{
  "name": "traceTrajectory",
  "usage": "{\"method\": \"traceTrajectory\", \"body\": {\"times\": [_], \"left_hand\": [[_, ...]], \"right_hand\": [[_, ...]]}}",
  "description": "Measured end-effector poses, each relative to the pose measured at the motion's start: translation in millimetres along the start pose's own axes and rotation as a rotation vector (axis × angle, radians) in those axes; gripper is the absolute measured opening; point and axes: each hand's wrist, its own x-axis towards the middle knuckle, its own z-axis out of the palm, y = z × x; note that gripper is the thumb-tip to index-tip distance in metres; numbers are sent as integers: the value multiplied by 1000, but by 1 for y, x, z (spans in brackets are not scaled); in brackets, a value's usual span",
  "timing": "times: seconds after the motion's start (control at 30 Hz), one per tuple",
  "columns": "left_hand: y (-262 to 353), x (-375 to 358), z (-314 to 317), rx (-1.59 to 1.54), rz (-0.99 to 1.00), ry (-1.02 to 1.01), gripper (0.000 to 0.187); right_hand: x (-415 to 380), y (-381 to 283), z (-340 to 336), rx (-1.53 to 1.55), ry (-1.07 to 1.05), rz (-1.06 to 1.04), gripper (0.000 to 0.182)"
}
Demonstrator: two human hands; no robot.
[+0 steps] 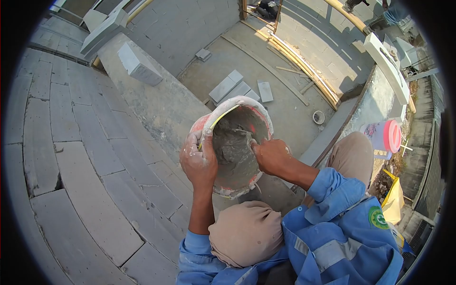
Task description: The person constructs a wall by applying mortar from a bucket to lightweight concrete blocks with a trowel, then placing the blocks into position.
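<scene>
Hands [232, 159] at a round, crusted bucket [265, 111] — wet grey mortar [232, 147] inside

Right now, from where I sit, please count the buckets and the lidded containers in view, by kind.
Mortar bucket, held in front of you: 1
Small pale bucket, on the floor below: 1
Patterned container with pink lid, beside your knee: 1
Total: 3

Mortar bucket [238, 100]: one
Hands [198, 159]: two
Pink-lidded container [377, 136]: one
Small floor pail [319, 112]: one
Yellow sack [393, 204]: one
Round green badge [378, 217]: one
Loose floor blocks [265, 91]: at least five
Knees [244, 232]: two
</scene>
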Motion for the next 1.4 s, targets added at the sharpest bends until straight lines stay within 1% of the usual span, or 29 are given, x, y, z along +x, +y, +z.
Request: {"method": "traceTrajectory", "body": {"times": [0.07, 0.13, 0.17, 0.2, 0.23, 0.3, 0.37, 0.43, 0.5, 0.57, 0.6, 0.67, 0.7, 0.77, 0.8, 0.87, 0.9, 0.97, 1.0, 1.07, 1.1, 1.17, 1.2, 1.23, 1.3, 1.33, 1.4], "left_hand": [[1, -5, -2, 40, -34, -42, 30], [1, -5, 1, 34, -26, -41, 30], [3, -4, 4, 38, -29, -26, 30], [8, 1, 8, 11, 1, -33, 30], [11, 0, 7, 7, -15, -35, 30], [9, -6, 3, 22, -49, -54, 30], [5, -5, 3, 5, -67, -63, 30], [4, -3, 5, 18, -36, -46, 30], [2, -10, 1, 51, -31, -50, 29], [4, -10, 1, 64, -25, -48, 29], [7, -10, 2, 62, -18, -50, 29], [12, -12, 1, 88, 10, -70, 29], [13, -12, 2, 88, 11, -66, 29], [14, -13, 5, 29, -14, -22, 26], [15, -14, 5, 36, -24, -13, 26], [19, -13, 4, -10, -44, -38, 26], [19, -11, 4, -15, -38, -30, 26], [18, -11, 3, -7, -113, -57, 26], [15, -11, 3, -15, -105, -53, 26], [7, -12, 6, -12, -46, 2, 26], [9, -11, 8, -17, -46, 7, 26], [15, -14, 7, 39, -21, -23, 26], [16, -15, 7, 41, -16, -27, 26], [17, -13, 9, 13, -40, -29, 26], [18, -11, 11, -18, -65, -27, 26], [18, -10, 10, -19, -55, -31, 26], [16, -9, 5, -8, -50, -27, 26]], "right_hand": [[-12, -10, 9, 41, -6, 7, 29], [-11, -7, 19, -9, -146, -70, 33], [-17, -5, 18, -13, -129, -31, 33], [-18, -5, 14, 38, -106, -36, 39], [-21, -6, 12, 95, -98, -57, 45], [-29, -9, 14, 117, -77, -65, 44], [-26, -6, 15, 33, -307, -109, 45], [-25, 3, -24, 38, -329, -117, 44], [-20, 8, -40, 62, -380, -136, 43], [-11, 10, -44, 25, 64, -49, 37], [1, 12, -40, 26, 69, -43, 37], [29, 14, -15, -28, 176, 35, 35], [33, 16, -5, -30, 179, 33, 35], [35, 20, 8, -28, 139, -48, 21], [35, 22, 9, -29, 134, -64, 21], [31, 27, 8, 66, -210, -76, 26], [32, 32, 10, 59, -201, -75, 26], [32, 42, 27, 410, -333, -28, 36], [29, 46, 40, 403, -324, -23, 36], [17, 48, 66, 910, -398, 109, 40], [13, 42, 66, 903, -396, 109, 40], [4, 23, 56, 1350, -632, 296, 39], [1, 17, 46, 1444, -651, 312, 33], [0, 15, 39, 1448, -641, 314, 33], [-1, 11, 29, 1411, -645, 147, 34], [0, 11, 30, 1404, -649, 143, 34], [2, 9, 33, 674, 23, -304, 35]]}}
